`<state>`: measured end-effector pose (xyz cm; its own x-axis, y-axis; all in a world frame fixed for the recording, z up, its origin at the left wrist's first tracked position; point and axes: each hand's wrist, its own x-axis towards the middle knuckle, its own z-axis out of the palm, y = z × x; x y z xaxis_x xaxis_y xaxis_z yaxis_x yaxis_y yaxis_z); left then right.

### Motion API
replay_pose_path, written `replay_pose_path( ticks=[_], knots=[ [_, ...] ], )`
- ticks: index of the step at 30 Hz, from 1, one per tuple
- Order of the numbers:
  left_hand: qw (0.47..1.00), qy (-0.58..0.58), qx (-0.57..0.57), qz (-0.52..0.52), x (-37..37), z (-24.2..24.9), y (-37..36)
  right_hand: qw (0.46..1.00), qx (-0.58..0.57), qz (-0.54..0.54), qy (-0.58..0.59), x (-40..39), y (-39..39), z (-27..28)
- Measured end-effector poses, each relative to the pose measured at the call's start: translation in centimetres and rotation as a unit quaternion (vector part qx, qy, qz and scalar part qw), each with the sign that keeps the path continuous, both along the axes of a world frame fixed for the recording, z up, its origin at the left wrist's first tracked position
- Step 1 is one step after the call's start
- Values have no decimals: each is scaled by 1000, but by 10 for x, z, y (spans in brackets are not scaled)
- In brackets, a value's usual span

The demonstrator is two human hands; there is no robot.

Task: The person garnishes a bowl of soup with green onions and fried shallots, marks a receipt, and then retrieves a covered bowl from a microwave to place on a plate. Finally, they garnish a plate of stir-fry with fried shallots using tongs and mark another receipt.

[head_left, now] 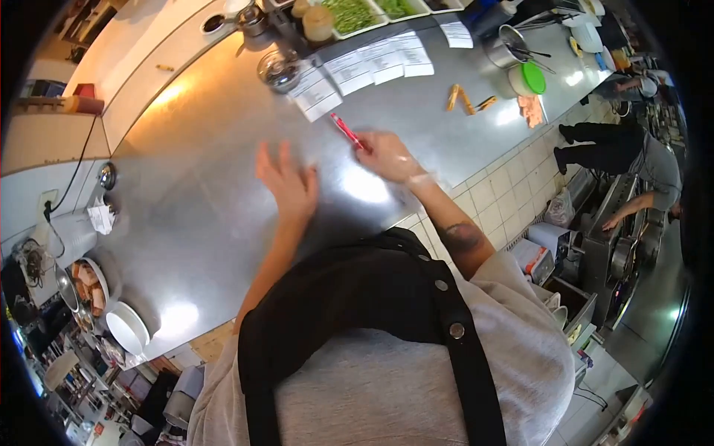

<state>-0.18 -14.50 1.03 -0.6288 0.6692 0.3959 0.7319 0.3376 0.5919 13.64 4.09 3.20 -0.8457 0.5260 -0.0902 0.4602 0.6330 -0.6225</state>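
My right hand is closed around a red pen, whose tip points away from me toward the printed paper slips. My left hand, a little blurred, is held just over or on the steel counter with its fingers spread and nothing in them. The nearest slip lies beyond the pen's tip. More printed slips lie overlapped in a row behind it, and a separate slip is farther right.
Trays of chopped greens and a glass jar stand at the back. Right are orange clips, a green-lidded tub and a metal pot. White bowls sit at the left edge. A co-worker stands at the stove.
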Motion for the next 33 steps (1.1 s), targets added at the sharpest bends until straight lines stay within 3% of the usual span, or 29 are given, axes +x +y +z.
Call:
replay_pose_path(
  ticks=[2, 3, 5, 8, 10, 12, 13, 15, 17, 22, 24, 27, 29, 33],
  knots=[
    [998, 10, -41, -35, 21, -6, 15, 992, -108, -40, 46, 26, 11, 22],
    [994, 17, -87, -69, 30, -10, 22, 993, -105, -37, 48, 41, 20, 20],
    [987, 23, -132, -94, 44, -10, 34, 962, -148, -219, 73, 75, 42, 9],
    [970, 34, -214, -114, 46, -4, 40, 962, -92, -254, 28, 112, 80, -6],
    [982, 13, -166, -87, 30, -10, 41, 974, -84, -211, -23, 120, 99, 2],
    [996, -29, -70, -50, 5, -15, 34, 987, -46, -133, -81, 129, 110, -5],
    [996, -18, -79, -33, -16, -15, 33, 993, -20, -88, -80, 130, 112, -16],
    [990, 24, 5, 141, -75, -13, 42, 988, -26, -105, -113, 117, 106, -2],
    [974, 21, 51, 219, -146, -10, 43, 991, -24, -110, -76, 109, 100, -4],
    [951, 59, 57, 297, -317, -19, 60, 974, -94, -205, -12, 91, 92, -6],
    [921, -6, -59, 385, -361, -17, 83, 975, -82, -204, 3, 83, 90, -9],
    [929, 15, -139, 343, -415, -36, 104, 977, -36, -211, 14, 88, 91, -10],
    [909, 163, -281, 260, -432, -56, 105, 988, -32, -140, 61, 84, 93, -12],
    [945, 71, -137, 289, -403, -74, 87, 988, 13, -141, 68, 74, 88, -3]
  ],
)
